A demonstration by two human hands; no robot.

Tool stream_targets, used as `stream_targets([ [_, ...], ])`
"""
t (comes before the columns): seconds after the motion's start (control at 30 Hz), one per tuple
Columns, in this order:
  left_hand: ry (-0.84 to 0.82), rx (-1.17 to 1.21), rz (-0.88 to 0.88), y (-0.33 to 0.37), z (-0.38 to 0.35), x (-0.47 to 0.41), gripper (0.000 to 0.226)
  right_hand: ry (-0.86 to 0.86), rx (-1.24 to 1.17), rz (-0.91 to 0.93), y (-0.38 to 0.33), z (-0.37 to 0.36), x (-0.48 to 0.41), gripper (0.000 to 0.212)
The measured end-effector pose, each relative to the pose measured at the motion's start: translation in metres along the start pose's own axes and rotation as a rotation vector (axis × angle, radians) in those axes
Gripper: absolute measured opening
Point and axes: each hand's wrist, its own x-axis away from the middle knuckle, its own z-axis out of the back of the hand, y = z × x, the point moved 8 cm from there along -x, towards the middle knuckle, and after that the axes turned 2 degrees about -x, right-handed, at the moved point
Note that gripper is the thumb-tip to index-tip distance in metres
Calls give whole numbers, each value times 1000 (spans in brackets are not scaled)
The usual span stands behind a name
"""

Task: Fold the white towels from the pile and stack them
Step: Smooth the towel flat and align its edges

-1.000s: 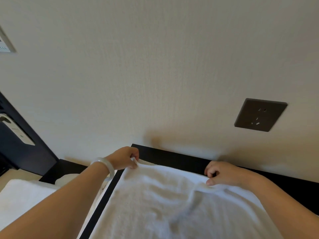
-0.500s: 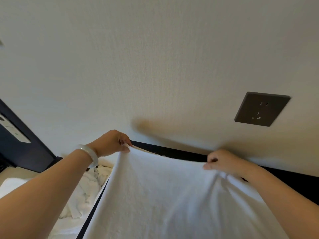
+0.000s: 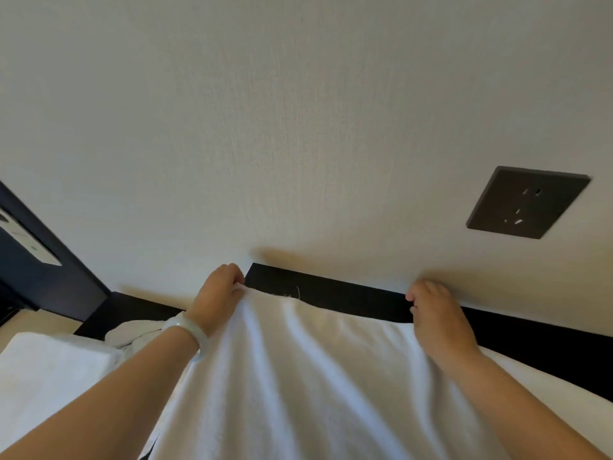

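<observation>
Two far corners of the towel, my left hand and right hand are pinching them; either slipping, the fold's going crooked.

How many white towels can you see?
3: a held towel stretched between the left hand and right hand; a folded towel at lower left; a crumpled towel behind the left wrist. More may be hidden.

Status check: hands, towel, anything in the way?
Left hand pinches far left corner of towel; right hand grips far right corner. Towel held spread over black ledge. Pile sits left, not blocking.
</observation>
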Motion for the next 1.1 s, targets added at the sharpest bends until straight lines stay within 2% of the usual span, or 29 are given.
stream_targets([
  [0.07,38,87,-24,8,-5,6,13,118,16,252,-45,3,27,21],
  [0.1,48,110,-21,9,-8,6,15,88,3,398,-67,-6,44,27],
  [0.13,57,129,-8,9,-9,6,17,-37,21,493,-81,-24,59,38],
  [0.17,70,142,13,7,-7,4,16,-204,72,512,-84,-44,70,46],
  [0.23,86,161,70,0,-3,2,14,-372,106,416,-63,-64,73,53],
  [0.3,79,138,97,-1,-2,0,16,-363,110,297,-44,-63,59,53],
  [0.37,87,7,59,11,-3,0,28,-355,142,226,-40,-62,48,54],
  [0.47,179,-224,-107,57,-12,20,44,-286,244,150,-47,-61,51,57],
  [0.5,176,-235,-170,75,-23,33,45,-251,266,160,-54,-57,57,58],
  [0.53,151,-221,-219,90,-38,48,49,-237,224,199,-60,-56,65,58],
  [0.6,-17,-265,-252,106,-78,75,62,-257,209,264,-64,-57,77,60],
  [0.67,-138,-395,-252,104,-107,90,66,-306,212,166,-42,-60,73,64],
  [0.73,-155,-441,-237,102,-109,93,63,-300,174,66,-21,-57,61,65],
  [0.87,-175,-395,-188,118,-109,100,64,-193,56,35,14,-17,67,58],
  [0.97,-202,-396,-396,171,-121,135,64,-94,78,-237,94,29,95,55],
  [1.03,-208,-403,-519,197,-133,156,59,-185,185,-453,148,49,121,58],
  [1.1,-207,-392,-527,204,-137,163,58,-263,239,-579,179,65,138,59],
])
